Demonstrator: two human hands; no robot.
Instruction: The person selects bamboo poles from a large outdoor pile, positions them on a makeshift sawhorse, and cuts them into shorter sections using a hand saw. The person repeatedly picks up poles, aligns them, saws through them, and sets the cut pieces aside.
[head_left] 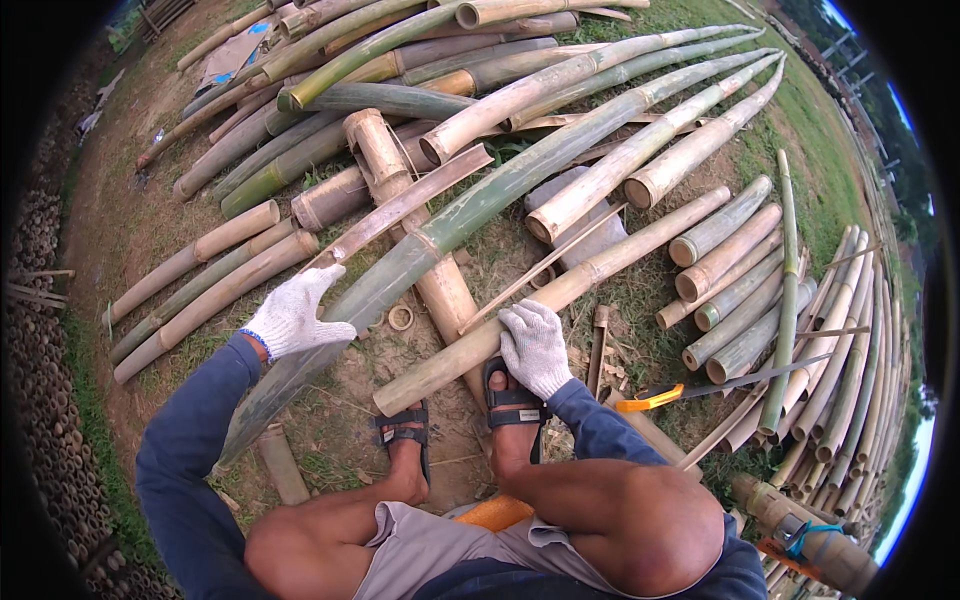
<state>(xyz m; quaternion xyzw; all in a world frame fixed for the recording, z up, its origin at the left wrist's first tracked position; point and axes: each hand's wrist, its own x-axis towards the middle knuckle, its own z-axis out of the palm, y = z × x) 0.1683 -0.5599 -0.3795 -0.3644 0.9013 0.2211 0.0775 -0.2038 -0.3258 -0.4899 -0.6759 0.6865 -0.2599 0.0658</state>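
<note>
Bamboo pole [560,290], pale tan, lies slantwise across the bare ground in front of the seated person, its near cut end low beside the sandalled feet and its far end running up to the right toward a row of short cut sections. The right hand [535,345], in a white knit glove, lies palm down on this pole close to its near end, fingers curled over the top of it; how firmly it grips cannot be told. The right foot [512,420] in a dark sandal sits just under that hand, touching or nearly touching the pole.

The left hand [293,315], also gloved in white, rests on a long split green culm [470,215] that stretches from the near left far up to the right. Its fingers are stretched out fairly flat along the culm's edge, not closed round it.

A handsaw [690,390] with a yellow-orange handle lies on the ground to the right of the right hand, well clear of it. A small bamboo ring [400,317] lies on the soil between the two hands. Many more bamboo poles [420,60] are heaped at the far side, and thin split strips [850,350] lie along the right.
</note>
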